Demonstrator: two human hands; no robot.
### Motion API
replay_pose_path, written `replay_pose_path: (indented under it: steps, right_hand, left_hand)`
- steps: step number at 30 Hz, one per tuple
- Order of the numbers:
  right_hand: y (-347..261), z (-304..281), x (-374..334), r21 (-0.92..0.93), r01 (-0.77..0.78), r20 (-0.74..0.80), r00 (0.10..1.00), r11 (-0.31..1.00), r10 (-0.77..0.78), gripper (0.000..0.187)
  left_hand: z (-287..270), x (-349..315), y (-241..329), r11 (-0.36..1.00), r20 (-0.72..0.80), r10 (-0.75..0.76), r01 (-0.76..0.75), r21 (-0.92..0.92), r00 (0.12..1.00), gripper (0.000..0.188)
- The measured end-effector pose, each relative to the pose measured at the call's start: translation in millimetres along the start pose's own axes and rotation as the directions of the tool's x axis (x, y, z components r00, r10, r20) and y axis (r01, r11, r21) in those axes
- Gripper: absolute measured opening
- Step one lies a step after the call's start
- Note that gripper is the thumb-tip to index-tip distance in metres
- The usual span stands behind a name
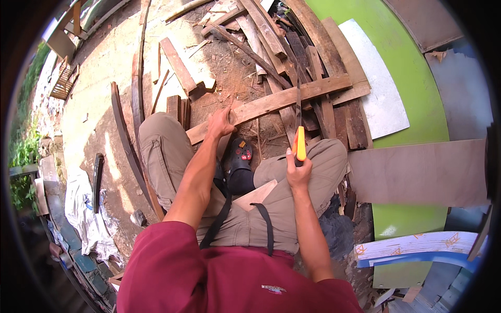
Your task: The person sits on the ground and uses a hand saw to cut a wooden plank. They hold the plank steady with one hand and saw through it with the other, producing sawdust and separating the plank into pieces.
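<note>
A long wooden board [276,104] lies at a slant in front of me, its right part resting over other timber. My left hand [221,124] grips this board near its left end, pressing down on it. My right hand [298,169] is closed around the yellow and black handle of a handsaw [300,143]. The saw's thin blade points away from me and crosses the board right of its middle. Whether the teeth have cut into the wood, I cannot tell. My knees are bent on both sides, below the board.
A pile of old planks [313,57] lies beyond and to the right. A white sheet [373,78] and a green panel [438,99] stand at the right, above a brown panel [417,173]. Long dark strips [125,130] and a white cloth [86,214] lie on the left.
</note>
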State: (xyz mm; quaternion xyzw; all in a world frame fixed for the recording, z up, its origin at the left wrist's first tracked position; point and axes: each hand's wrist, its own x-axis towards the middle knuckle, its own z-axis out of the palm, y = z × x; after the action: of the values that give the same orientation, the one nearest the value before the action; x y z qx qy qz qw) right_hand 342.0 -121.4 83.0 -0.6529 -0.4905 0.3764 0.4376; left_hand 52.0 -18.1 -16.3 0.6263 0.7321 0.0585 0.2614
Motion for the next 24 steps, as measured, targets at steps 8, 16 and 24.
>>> replay_pose_path:
  steps: [8, 16, 24]
  right_hand:
    - [-10, 4, -6, 0.058, 0.182, 0.041, 0.982, 0.982, -0.185, 0.025]
    - [-10, 8, -11, -0.020, 0.218, 0.177, 0.961, 0.976, -0.211, 0.025]
    - [-45, 25, -33, 0.003, 0.112, 0.434, 0.895, 0.994, -0.103, 0.026]
  left_hand:
    - [1, 7, -12, 0.999, -0.253, 0.018, -0.029, -0.037, 0.967, 0.057]
    - [-3, 18, -30, 0.997, -0.202, -0.079, 0.083, 0.009, 0.976, 0.071]
    - [6, 17, -52, 0.970, -0.166, -0.179, 0.146, -0.193, 0.970, 0.071]
